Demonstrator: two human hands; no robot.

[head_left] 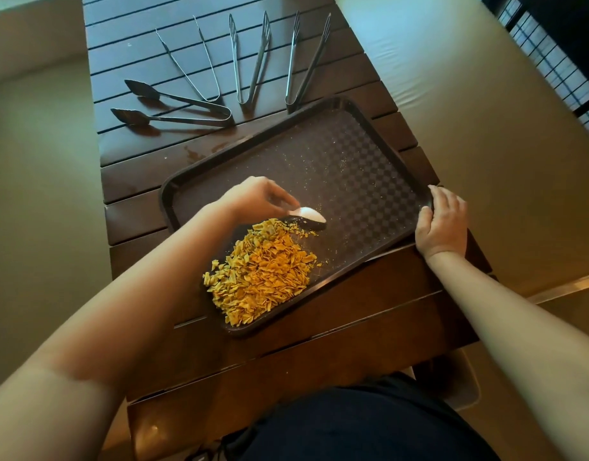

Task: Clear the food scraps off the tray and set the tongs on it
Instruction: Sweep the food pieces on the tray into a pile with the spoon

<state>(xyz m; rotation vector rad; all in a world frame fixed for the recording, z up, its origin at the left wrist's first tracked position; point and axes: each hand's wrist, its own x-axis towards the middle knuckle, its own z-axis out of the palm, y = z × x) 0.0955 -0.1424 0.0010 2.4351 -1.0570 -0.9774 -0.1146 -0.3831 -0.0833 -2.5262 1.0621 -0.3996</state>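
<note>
Far left of the table (147,181), past the tray's far edge: four tongs fanned out on the slats. Leaf-tipped tongs (173,106) lie farthest left, tips pointing left, hinge to the right. Next, thin wire tongs (193,61), arms spread wide, hinge toward me. Then slotted tongs (250,58), also spread. Rightmost tongs (306,61) are nearly closed, hinge end just beside the tray's far right corner; contact with the rim, cannot tell.

Tray (353,154), dark brown with a checkered floor, sits skewed on the table, its near right corner close to the table's near edge. Scraps (263,274), orange-yellow flakes, are heaped at the near left corner of the tray, reaching the near rim. Fine crumbs are scattered over the rest of the floor.

My left hand (253,197) is over the tray's middle left, fingers curled around a small white object (311,214); what it is, cannot tell. It touches the tray floor at the heap's far edge, with a dark shadow under it.

My right hand (442,221) rests on the tray's right rim near the right corner, fingers curled over the edge and gripping it.

Near bottom: my dark clothing (369,424) against the table's near edge.
</note>
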